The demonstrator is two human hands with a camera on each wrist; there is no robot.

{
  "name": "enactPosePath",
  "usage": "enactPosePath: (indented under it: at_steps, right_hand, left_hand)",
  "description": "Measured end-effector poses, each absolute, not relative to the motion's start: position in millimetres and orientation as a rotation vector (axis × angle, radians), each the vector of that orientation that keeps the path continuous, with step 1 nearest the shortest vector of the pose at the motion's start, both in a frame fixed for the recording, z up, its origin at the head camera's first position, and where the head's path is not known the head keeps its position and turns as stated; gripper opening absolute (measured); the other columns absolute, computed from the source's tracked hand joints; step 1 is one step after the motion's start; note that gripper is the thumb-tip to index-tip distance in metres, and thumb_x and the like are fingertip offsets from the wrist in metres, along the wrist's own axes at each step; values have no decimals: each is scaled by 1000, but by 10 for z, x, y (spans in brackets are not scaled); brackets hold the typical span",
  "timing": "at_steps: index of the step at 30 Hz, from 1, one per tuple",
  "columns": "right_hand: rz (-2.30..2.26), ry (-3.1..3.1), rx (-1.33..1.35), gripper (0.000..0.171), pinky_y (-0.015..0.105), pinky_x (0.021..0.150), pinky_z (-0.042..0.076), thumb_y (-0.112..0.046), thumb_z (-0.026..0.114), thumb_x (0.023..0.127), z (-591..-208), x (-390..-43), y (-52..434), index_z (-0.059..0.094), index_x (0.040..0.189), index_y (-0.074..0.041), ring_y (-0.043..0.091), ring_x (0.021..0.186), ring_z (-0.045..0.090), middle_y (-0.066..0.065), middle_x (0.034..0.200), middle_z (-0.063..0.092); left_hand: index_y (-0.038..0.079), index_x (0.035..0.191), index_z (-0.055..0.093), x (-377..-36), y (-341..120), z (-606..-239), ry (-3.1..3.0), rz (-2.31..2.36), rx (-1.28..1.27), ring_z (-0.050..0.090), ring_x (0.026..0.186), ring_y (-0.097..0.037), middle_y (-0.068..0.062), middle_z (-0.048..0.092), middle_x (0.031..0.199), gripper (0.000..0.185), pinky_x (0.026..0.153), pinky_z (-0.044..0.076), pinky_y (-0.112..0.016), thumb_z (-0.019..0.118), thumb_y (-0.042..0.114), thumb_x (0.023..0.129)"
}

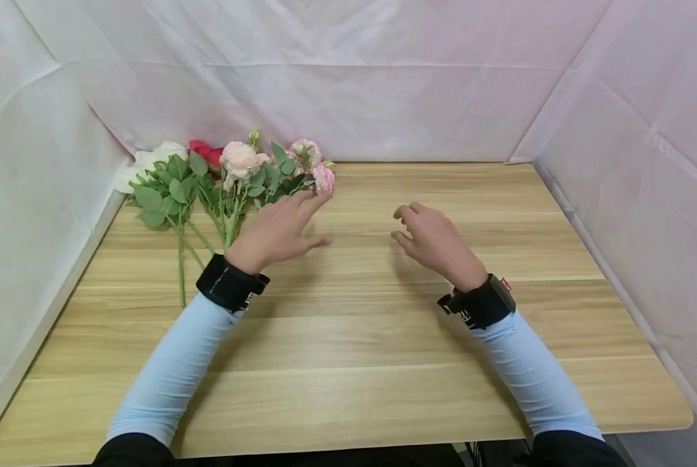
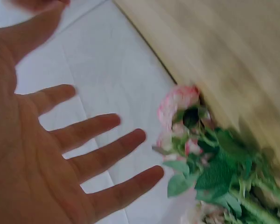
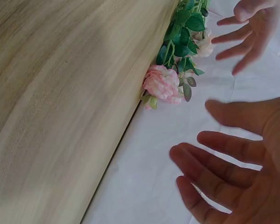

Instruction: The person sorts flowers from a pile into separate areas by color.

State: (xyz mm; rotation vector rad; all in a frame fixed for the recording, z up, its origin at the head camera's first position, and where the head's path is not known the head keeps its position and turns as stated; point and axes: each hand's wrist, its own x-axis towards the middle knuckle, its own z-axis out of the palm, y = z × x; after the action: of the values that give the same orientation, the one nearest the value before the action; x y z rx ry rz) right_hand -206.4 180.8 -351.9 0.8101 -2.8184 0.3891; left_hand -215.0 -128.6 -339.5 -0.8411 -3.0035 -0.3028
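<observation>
1. The white sheet (image 1: pixel 348 97) is the biggest thing. It hangs all round the back & both sides like a wall.
2. The surface (image 1: pixel 383 363) is light wood w/ long stripes in it. It fills the middle of the head view.
3. Two arms in light blue sleeves (image 1: pixel 167 370) lie over the surface, each w/ a black wrist band (image 1: pixel 230 284). The right band has a tiny red tag w/ writing on it, too small to read.
4. The bunch of flowers (image 1: pixel 226 178) lies flat at the far left corner of the surface. Blooms point to the back wall, green stems point toward the person. There's white, red, peach & pink ones.
5. The left hand (image 1: pixel 278 230) is above the surface, just beside the flowers. Its fingers (image 2: pixel 107 154) are straight & spread wide. It holds nothing. The fingertips are v. near the pink flower (image 1: pixel 323 178) at the right end of the bunch; can't tell if they touch it.
6. The right hand (image 1: pixel 433 240) is in the middle of the surface, well apart from the flowers. Its fingers (image 3: pixel 210 172) are loosely bent & apart, w/ nothing in them.
7. No other words or labels can be read.
</observation>
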Motion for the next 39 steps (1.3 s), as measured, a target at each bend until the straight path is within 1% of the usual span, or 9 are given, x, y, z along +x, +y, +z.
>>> enactPosePath:
  at_steps: [4,11,13,15,17,20,28,35,39]
  right_hand:
    - [427,-2745,805,3,38,67,53,-4,68,94,-3534,-2058,1801,71,95,-4,23,75,64,9,85,69]
    - [418,-2720,811,13,33,62,47,2,62,92,-3552,-2052,1787,70,86,-7,18,67,56,5,76,65]
    - [416,-2719,812,13,33,61,47,1,62,92,-3549,-2051,1786,69,87,-7,19,66,57,5,76,65]
    - [419,-2716,805,10,34,61,48,-1,63,93,-3543,-2047,1787,70,88,-7,19,67,59,5,78,67]
    - [424,-2721,793,6,35,61,50,-5,66,94,-3534,-2044,1785,70,91,-7,19,68,61,5,80,69]
    - [431,-2737,778,3,35,62,51,-11,69,95,-3524,-2044,1784,69,95,-8,19,70,63,4,82,71]
    - [415,-2751,779,7,35,61,51,-16,70,97,-3519,-2038,1768,69,98,-9,19,71,66,3,84,72]
    - [417,-2770,775,11,37,62,53,-21,68,98,-3520,-2028,1757,70,101,-10,21,72,67,4,86,74]
    - [411,-2780,776,12,37,62,53,-21,68,99,-3528,-2018,1727,69,102,-10,21,72,67,4,86,74]
  left_hand:
    - [14,154,45,-2218,-1480,-3327,-3065,-326,-684,61,125,-40,-21,56,147,71,95,55,-58,62,55,99]
    - [2,115,65,-2320,-1841,-3332,-3066,-336,-393,67,97,-38,-18,69,111,34,79,56,-54,71,31,98]
    - [3,94,65,-2340,-1899,-3344,-3069,-334,-352,63,78,-32,-13,64,86,26,66,53,-46,72,28,98]
    - [7,74,56,-2358,-1939,-3359,-3076,-321,-322,51,62,-24,-5,48,67,34,54,43,-39,71,26,97]
    - [12,62,43,-2371,-1968,-3375,-3094,-310,-297,37,55,-18,1,30,60,46,50,32,-34,70,24,97]
    - [16,58,34,-2376,-2003,-3399,-3148,-286,-245,34,54,-18,4,22,59,52,50,31,-34,68,23,96]
    - [15,64,40,-2366,-2025,-3473,-3242,-257,-145,57,68,-35,-9,50,70,37,59,48,-51,65,20,90]
    - [16,63,35,-2365,-2002,-3476,-3234,-303,-152,50,66,-32,-4,37,67,35,53,42,-43,58,11,89]
    - [15,62,36,-2360,-2010,-3476,-3204,-311,-166,49,65,-31,-5,37,66,32,51,40,-41,55,6,86]
